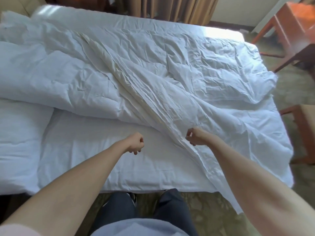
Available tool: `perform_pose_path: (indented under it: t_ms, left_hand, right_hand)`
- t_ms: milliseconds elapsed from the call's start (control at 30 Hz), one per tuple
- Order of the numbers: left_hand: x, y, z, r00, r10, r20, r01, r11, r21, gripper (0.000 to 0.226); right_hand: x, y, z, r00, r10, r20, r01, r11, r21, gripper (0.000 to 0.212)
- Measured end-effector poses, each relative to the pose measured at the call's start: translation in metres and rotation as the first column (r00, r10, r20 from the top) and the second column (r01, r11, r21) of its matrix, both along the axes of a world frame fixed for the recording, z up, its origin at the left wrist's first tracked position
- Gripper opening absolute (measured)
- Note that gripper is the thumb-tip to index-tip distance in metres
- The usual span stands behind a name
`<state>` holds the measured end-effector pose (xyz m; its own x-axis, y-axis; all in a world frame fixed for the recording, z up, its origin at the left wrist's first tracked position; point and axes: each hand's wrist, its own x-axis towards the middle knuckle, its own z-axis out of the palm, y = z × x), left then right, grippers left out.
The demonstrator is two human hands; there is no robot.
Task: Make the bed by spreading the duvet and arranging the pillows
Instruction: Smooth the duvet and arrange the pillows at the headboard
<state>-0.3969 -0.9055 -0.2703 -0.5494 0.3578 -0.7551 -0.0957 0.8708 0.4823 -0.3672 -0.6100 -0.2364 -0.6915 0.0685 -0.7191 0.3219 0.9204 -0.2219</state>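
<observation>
Our right hand (194, 136) pinches the duvet (153, 74) edge to spread it (still bunched); left hand (136, 143) curled, holding nothing.

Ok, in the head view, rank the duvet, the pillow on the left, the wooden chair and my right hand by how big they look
1. duvet, spread over most of the bed.
2. pillow, cut off by the left edge.
3. wooden chair, far off and partly out of frame, so its place against the pillow is unsure.
4. right hand, smallest.

Brown curtains (180, 9), perhaps wooden chairs (288, 31)
</observation>
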Motion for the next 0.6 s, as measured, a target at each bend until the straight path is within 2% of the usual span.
perform_pose_path:
  t_ms: [167,367,467,600]
  left_hand:
    - [0.024,0.035,-0.025,0.993,0.105,0.06,-0.103,0.994,-0.037,0.021]
    - [0.081,0.127,-0.065,0.923,0.372,0.097,-0.368,0.928,-0.056,0.021]
    - [0.125,0.187,-0.091,0.892,0.423,0.159,-0.419,0.906,-0.062,0.02]
    - [0.177,0.262,-0.133,0.871,0.431,0.237,-0.424,0.902,-0.085,0.019]
  right_hand:
    - [0.011,0.042,-0.038,0.987,0.111,0.116,-0.116,0.992,0.039,0.032]
    - [0.037,0.109,-0.1,0.94,0.292,0.175,-0.302,0.953,0.035,0.042]
    - [0.054,0.139,-0.13,0.914,0.352,0.203,-0.357,0.934,-0.014,0.049]
    - [0.071,0.178,-0.162,0.896,0.381,0.227,-0.374,0.924,-0.074,0.048]
